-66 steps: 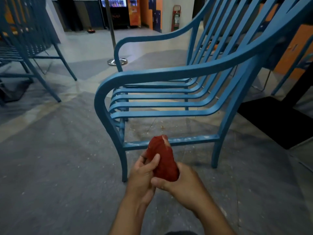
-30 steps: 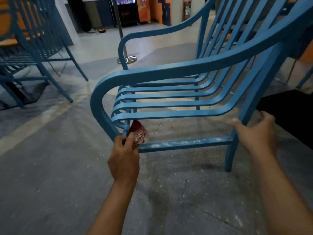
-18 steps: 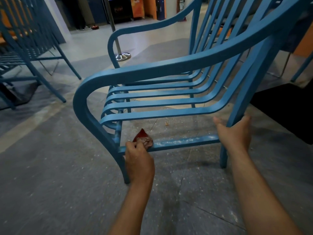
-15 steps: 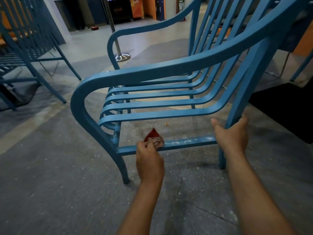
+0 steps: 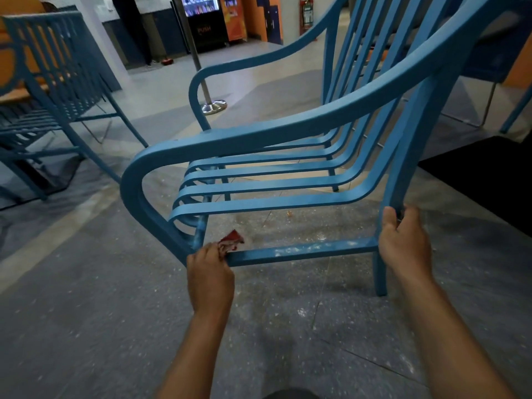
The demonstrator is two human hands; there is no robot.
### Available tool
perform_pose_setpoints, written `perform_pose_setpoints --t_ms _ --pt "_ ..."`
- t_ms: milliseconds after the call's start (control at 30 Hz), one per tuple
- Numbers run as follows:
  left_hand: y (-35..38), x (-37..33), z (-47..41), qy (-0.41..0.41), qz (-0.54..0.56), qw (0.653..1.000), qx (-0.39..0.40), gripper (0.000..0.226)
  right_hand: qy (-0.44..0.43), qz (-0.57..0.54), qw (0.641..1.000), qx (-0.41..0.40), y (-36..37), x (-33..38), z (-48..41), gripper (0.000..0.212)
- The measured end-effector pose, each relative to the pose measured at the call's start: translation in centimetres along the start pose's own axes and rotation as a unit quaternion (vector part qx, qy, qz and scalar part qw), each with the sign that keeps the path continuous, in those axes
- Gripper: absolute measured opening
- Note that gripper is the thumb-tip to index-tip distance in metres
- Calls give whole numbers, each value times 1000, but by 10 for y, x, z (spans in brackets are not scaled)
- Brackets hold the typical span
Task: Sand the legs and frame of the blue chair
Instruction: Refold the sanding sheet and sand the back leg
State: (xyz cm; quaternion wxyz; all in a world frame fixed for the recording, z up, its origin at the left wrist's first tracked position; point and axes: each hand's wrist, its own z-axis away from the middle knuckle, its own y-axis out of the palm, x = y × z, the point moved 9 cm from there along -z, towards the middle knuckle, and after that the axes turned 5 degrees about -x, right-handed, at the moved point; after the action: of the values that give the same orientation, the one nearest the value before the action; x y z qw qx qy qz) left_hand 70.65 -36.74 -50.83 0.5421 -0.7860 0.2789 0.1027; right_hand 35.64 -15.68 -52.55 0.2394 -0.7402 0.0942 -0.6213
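Observation:
The blue metal chair stands side-on in front of me, with slatted seat and curved armrests. Its low side rail carries white sanding marks. My left hand grips a crumpled red piece of sandpaper against the rail's left end, right beside the front leg. My right hand is wrapped around the rear leg where the rail joins it. Part of the sandpaper is hidden under my fingers.
A second blue chair stands at the left. A metal post with a round base is behind the chair, with vending machines farther back. A black mat lies at the right. White dust speckles the grey floor.
My left hand has slid the sandpaper back left along the rail to the front leg. My right hand keeps its hold on the rear leg. The view has shifted slightly.

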Motion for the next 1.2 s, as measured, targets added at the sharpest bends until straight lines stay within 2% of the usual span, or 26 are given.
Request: perform_pose_setpoints --t_ms 167,400,467,567,633,733,833,967,1200 --pt "24 -28 24 -14 21 999 26 32 -17 4 1000 22 -3 -1 2 28" --pt "69 -132 90 56 111 988 86 45 -10 -7 999 31 -3 -5 8 25" --pt "79 -155 99 76 146 977 136 39 -12 6 999 41 -4 -5 6 28" --pt "83 -152 99 17 198 960 200 23 -24 24 997 74 -8 -5 -5 29" --pt "66 -131 86 -15 218 964 151 21 -39 28 994 98 -12 -4 -12 32" --pt "38 -101 59 -11 196 980 39 19 -51 13 992 111 -19 -4 -17 31" --pt "55 -106 50 -9 151 985 78 21 -49 -12 993 105 -24 -1 -20 30" --pt "78 -154 77 58 149 982 100 36 -57 -14 992 114 -23 4 -22 27" --pt "109 -204 99 49 143 976 155 42 -62 21 992 106 -22 7 -29 10"
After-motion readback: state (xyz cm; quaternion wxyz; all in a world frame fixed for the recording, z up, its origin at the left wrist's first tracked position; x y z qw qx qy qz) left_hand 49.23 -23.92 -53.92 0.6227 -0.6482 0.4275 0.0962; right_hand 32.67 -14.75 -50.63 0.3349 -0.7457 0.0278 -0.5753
